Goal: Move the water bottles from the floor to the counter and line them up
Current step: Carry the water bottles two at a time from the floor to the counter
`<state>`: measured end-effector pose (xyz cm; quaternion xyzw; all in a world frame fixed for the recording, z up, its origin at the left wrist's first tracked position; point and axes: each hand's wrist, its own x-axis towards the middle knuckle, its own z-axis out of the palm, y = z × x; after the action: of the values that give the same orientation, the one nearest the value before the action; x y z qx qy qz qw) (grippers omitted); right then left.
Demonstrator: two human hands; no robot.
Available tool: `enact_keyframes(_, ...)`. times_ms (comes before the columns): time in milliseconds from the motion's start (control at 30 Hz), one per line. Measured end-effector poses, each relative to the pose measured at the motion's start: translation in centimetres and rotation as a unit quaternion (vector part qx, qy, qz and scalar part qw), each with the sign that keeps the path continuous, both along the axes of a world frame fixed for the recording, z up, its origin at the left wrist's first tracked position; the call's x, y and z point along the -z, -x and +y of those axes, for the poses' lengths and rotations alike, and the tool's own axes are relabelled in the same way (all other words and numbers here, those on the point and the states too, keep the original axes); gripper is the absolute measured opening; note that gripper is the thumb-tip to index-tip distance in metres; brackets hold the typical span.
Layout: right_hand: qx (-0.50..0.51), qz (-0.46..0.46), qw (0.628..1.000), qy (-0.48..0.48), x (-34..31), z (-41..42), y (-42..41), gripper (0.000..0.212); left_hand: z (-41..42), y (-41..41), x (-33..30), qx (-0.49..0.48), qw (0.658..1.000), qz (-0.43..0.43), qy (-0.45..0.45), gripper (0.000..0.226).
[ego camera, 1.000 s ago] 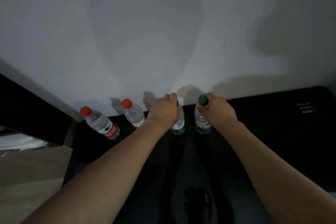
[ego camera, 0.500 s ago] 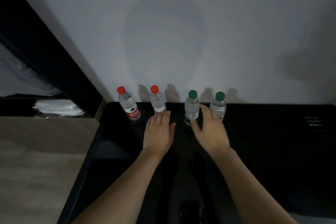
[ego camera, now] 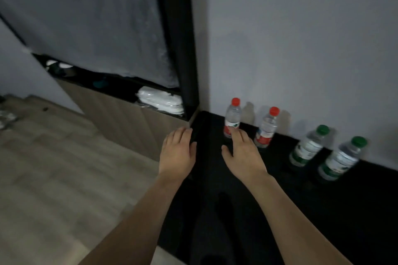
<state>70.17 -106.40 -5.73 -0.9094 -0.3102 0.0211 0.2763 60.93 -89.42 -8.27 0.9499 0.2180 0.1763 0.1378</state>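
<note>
Currently, scene: a black counter runs along a grey wall.
Bottles: four water bottles stand upright in a row against the wall, at the counter's far edge.
Left red-capped bottle: first in the row, toward 12 o'clock.
Second red-capped bottle: just beside it, toward 1 o'clock.
Left green-capped bottle: third, toward 2 o'clock, apart from the red pair.
Right green-capped bottle: last, near 3 o'clock.
Left hand: palm down over the counter's left corner, fingers straight and released, holding nothing.
Right hand: palm down over the counter, fingers extended and released; fingertips overlap the first bottle's base, contact cannot be told.
Wooden floor: lies toward 9 o'clock.
</note>
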Motion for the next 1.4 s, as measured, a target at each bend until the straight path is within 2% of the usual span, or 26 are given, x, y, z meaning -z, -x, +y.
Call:
enact_keyframes(167, -0.083, 0.012, 0.996, 0.009, -1.3, 9.9, 6.5, 0.059, 8.3, 8.4, -1.5, -0.070, 0.997, -0.022, 0.030, 0.043)
enact_keyframes(500, -0.207, 0.021, 0.978, 0.001, -3.5, 27.5, 20.9, 0.056, 24.0, 27.2, -4.4, -0.218, 0.976, -0.003, 0.010, 0.048)
enact_keyframes(700, -0.261, 0.019, 0.965, 0.011, -4.3, 36.6, 26.9, 0.057, 30.6, 35.8, -5.5, -0.282, 0.959, -0.027, -0.001, 0.047)
enact_keyframes(933, -0.314, 0.030, 0.949, 0.021, -3.3, 48.5, 29.2, 0.057, 40.9, 39.5, -4.6, -0.331, 0.944, -0.015, 0.012, 0.047)
enact_keyframes(1200, -0.357, 0.054, 0.933, -0.010, -4.5, 65.9, 30.4, 0.055, 56.4, 41.1, -6.5, -0.342, 0.939, 0.028, -0.030, 0.049)
enact_keyframes(1400, -0.393, 0.050, 0.918, -0.019, -5.5, 77.6, 33.2, 0.055, 67.5, 44.0, -7.5, -0.382, 0.923, 0.013, -0.032, 0.048)
